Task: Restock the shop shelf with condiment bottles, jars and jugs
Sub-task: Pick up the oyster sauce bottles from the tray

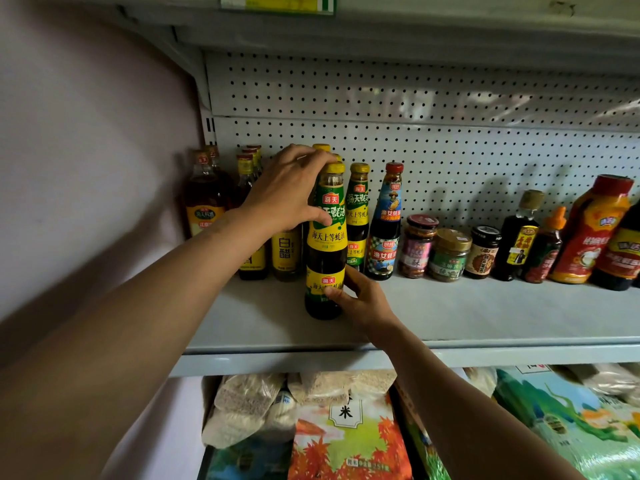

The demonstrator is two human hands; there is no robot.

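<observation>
A dark oyster sauce bottle (pixel 327 244) with a yellow cap and a yellow-green label stands upright on the grey shelf (pixel 467 313), in front of the back row. My left hand (pixel 289 188) wraps its neck and upper label from the left. My right hand (pixel 360 296) grips its base from the right, thumb across the lower label. Behind it stand matching yellow-capped bottles (pixel 357 216) and a blue-labelled red-capped bottle (pixel 385 226).
Amber cooking wine bottles (pixel 204 199) and vinegar bottles (pixel 285 254) fill the left end by the wall. Three small jars (pixel 448 254), dark bottles (pixel 517 237) and a large orange bottle (pixel 588 233) line the back to the right. Rice and grain bags (pixel 346 431) lie below.
</observation>
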